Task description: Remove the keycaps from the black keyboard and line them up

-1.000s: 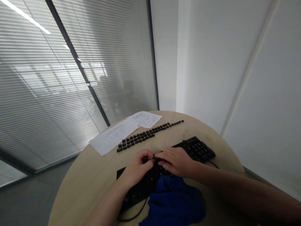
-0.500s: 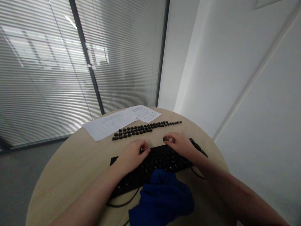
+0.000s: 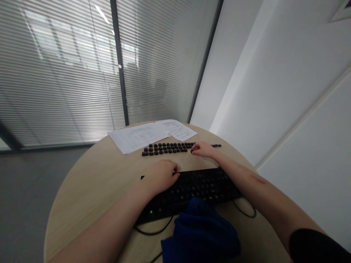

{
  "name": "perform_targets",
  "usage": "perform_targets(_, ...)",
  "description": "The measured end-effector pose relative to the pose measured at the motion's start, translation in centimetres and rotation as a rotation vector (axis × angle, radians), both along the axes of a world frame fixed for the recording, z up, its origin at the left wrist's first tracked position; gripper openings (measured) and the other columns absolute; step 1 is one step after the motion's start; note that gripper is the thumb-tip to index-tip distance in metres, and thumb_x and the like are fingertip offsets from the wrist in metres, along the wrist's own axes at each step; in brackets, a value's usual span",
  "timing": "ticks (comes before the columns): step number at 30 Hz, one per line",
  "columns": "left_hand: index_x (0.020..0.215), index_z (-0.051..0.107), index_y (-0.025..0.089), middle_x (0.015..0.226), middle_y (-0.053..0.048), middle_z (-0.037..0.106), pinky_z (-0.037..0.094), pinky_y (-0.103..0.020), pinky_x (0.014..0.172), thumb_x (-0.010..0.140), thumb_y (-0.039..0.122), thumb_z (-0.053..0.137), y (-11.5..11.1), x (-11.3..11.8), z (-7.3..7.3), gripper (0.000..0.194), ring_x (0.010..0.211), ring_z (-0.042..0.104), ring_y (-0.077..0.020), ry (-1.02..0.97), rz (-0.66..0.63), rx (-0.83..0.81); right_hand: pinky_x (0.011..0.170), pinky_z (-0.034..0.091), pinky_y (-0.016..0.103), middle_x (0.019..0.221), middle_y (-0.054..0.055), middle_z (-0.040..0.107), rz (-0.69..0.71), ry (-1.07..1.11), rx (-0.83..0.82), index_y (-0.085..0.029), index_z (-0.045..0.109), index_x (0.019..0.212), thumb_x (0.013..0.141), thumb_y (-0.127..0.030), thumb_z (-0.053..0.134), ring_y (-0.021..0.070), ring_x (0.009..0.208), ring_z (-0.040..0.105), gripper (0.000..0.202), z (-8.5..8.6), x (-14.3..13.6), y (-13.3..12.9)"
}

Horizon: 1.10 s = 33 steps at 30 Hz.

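A black keyboard [image 3: 197, 186] lies across the table in front of me, with some of its keys in place. My left hand [image 3: 163, 175] is at its far edge, thumb over the top and fingers curled behind, gripping it. Beyond the keyboard, my right hand [image 3: 203, 149] pinches a small black keycap [image 3: 192, 151] at the table, by the right end of the nearest row of loose keycaps [image 3: 164, 148]. Several such keycaps stand in lined-up rows, and the right hand hides part of them.
Printed paper sheets [image 3: 139, 136] lie behind the keycaps. A crumpled blue cloth [image 3: 203, 233] covers part of the keyboard's near edge. Black cable [image 3: 153, 233] loops out on the near side. The round wooden table [image 3: 90, 190] stands close to a white wall [image 3: 274, 95] and glass with blinds.
My right hand has moved from above the keyboard's far edge away to the keycap rows, carrying the keycap down to the table. The left hand stays on the keyboard. The view has shifted slightly.
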<state>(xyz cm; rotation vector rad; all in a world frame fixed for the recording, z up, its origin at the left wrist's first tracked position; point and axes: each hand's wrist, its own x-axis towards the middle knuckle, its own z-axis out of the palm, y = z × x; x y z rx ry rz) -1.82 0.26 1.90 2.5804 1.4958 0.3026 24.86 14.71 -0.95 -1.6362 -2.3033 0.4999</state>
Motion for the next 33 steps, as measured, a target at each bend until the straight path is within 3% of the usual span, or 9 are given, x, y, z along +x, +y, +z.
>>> perform_targets(3,0.093,0.075,0.023,0.095,-0.009,0.073,0.050,-0.035,0.076,0.087,0.035,0.054,0.1,-0.2,0.0,0.025,0.089,0.067,-0.0260,0.025,0.002,-0.001,0.081,0.053,0.028,0.096,0.006,0.078,0.003,-0.028,0.039,-0.018,0.079,0.098,0.079,-0.024,0.072,0.0217,0.089,0.071,0.021,-0.5,-0.4,0.9)
perform_targets(8,0.088,0.075,0.023,0.090,-0.009,0.073,0.049,-0.036,0.073,0.086,0.036,0.054,0.2,-0.4,-0.1,0.025,0.085,0.067,-0.0270,0.017,-0.018,0.002,0.082,0.053,0.028,0.098,0.006,0.079,0.014,-0.054,0.049,-0.017,0.078,0.107,0.082,-0.026,0.070,0.0207,0.088,0.072,0.027,-1.0,-0.5,1.2)
perform_targets(20,0.085,0.076,0.023,0.087,-0.010,0.073,0.049,-0.038,0.073,0.084,0.034,0.058,0.0,-0.6,-0.1,0.021,0.083,0.066,-0.0288,-0.043,-0.043,-0.011,0.087,0.053,0.031,0.102,0.007,0.078,0.018,-0.063,0.154,-0.018,0.076,0.110,0.084,-0.020,0.068,0.0200,0.092,0.071,0.027,0.4,-0.9,-0.5)
perform_targets(25,0.086,0.076,0.024,0.088,-0.009,0.073,0.049,-0.038,0.073,0.085,0.035,0.057,0.1,-0.7,-0.3,0.022,0.081,0.066,-0.0276,-0.047,-0.049,-0.007,0.091,0.051,0.036,0.104,0.009,0.076,0.017,-0.017,0.273,-0.018,0.076,0.105,0.092,-0.028,0.058,0.0229,0.096,0.069,0.024,2.5,0.3,-4.5)
perform_targets(28,0.086,0.077,0.023,0.088,-0.010,0.072,0.049,-0.039,0.072,0.085,0.035,0.057,0.2,-0.6,-0.3,0.023,0.082,0.066,-0.0286,-0.050,-0.047,-0.013,0.083,0.054,0.038,0.090,0.010,0.074,-0.063,0.305,0.345,-0.017,0.074,0.108,0.099,-0.048,0.044,0.0237,0.086,0.069,0.044,3.6,2.1,-8.5)
perform_targets(31,0.083,0.076,0.022,0.086,-0.010,0.071,0.049,-0.038,0.073,0.084,0.034,0.058,0.3,-0.3,-0.2,0.022,0.081,0.064,-0.0276,-0.082,-0.060,-0.018,0.074,0.054,0.036,0.091,0.010,0.073,-0.130,0.683,0.211,-0.019,0.073,0.102,0.099,-0.063,0.030,0.0220,0.080,0.068,0.061,4.4,3.6,-12.4)
perform_targets(33,0.081,0.076,0.022,0.086,-0.009,0.071,0.048,-0.036,0.075,0.085,0.034,0.056,0.3,-0.1,0.0,0.023,0.081,0.063,-0.0251,-0.079,-0.069,-0.013,0.068,0.054,0.034,0.073,0.007,0.067,-0.149,0.866,0.135,-0.021,0.072,0.090,0.097,-0.068,0.028,0.0207,0.071,0.065,0.065,4.5,3.9,-14.3)
